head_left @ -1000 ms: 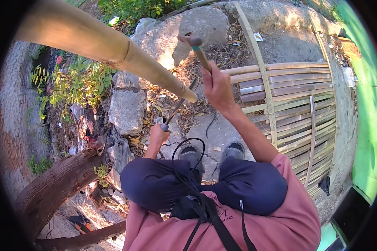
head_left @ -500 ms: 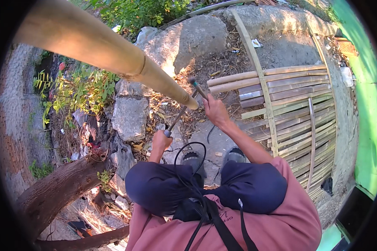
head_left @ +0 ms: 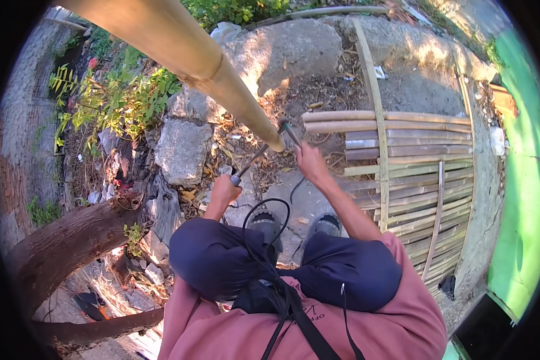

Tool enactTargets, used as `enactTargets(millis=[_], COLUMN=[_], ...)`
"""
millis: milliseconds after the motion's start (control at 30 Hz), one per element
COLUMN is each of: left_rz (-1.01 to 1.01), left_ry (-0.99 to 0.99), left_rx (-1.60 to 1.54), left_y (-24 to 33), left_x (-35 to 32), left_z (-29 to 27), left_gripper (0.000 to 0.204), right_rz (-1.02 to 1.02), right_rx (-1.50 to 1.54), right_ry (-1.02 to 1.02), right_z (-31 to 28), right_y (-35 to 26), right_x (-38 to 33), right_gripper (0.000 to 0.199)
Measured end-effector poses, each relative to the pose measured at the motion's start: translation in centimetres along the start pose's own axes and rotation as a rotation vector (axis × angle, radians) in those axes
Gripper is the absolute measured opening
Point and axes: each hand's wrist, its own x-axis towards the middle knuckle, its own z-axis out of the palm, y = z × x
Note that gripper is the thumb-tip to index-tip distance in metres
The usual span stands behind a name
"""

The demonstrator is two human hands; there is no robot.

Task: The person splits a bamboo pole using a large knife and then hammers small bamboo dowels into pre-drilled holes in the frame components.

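Observation:
A thick bamboo pole (head_left: 216, 78) slants from the upper left toward the middle, its near end just beyond my hands. My left hand (head_left: 224, 191) is closed round the grey handle of a long-bladed knife (head_left: 251, 162), whose thin dark blade reaches to the pole's end; how deep it sits there is hidden. In my right hand (head_left: 311, 160) is a hammer (head_left: 291, 133) with a dark head and a teal band below it. The hammer head is close beside the pole's end, on its right; whether it touches the blade I cannot tell.
Right of me, bamboo strips (head_left: 426, 153) lie side by side under long crosspieces (head_left: 381, 162). A tree trunk (head_left: 72, 240) leans in at lower left, near a concrete block (head_left: 183, 150) and leafy plants (head_left: 123, 102). A black cord (head_left: 288, 210) loops over my knees; a green wall (head_left: 522, 180) bounds the far right.
The hammer head has come down closer to the pole's end. My left hand keeps its hold on the knife handle. The whole view has shifted slightly.

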Motion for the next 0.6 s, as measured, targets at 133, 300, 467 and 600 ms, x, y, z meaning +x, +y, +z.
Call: enactTargets(millis=[133, 300, 467, 600], left_rz=[0.001, -0.077, -0.018, -0.049], left_ry=[0.052, -0.005, 0.02, -0.07], left_rx=[0.078, 0.001, 0.032, 0.022], left_y=[-1.7, -3.0, -1.7, -2.0], left_x=[-0.1, -1.3, -0.2, -0.3], left_z=[1.6, 0.5, 0.9, 0.9], left_gripper=[0.028, 0.03, 0.027, 0.029], right_rz=[0.115, 0.034, 0.044, -0.113], right_rx=[-0.069, 0.121, -0.024, 0.124], right_ry=[-0.102, -0.05, -0.109, 0.056], right_z=[0.6, -0.8, 0.6, -2.9], right_y=[1.6, -3.9, -0.8, -5.7], right_x=[-1.7, -0.1, -1.1, 2.4], right_gripper=[0.031, 0.033, 0.03, 0.028])
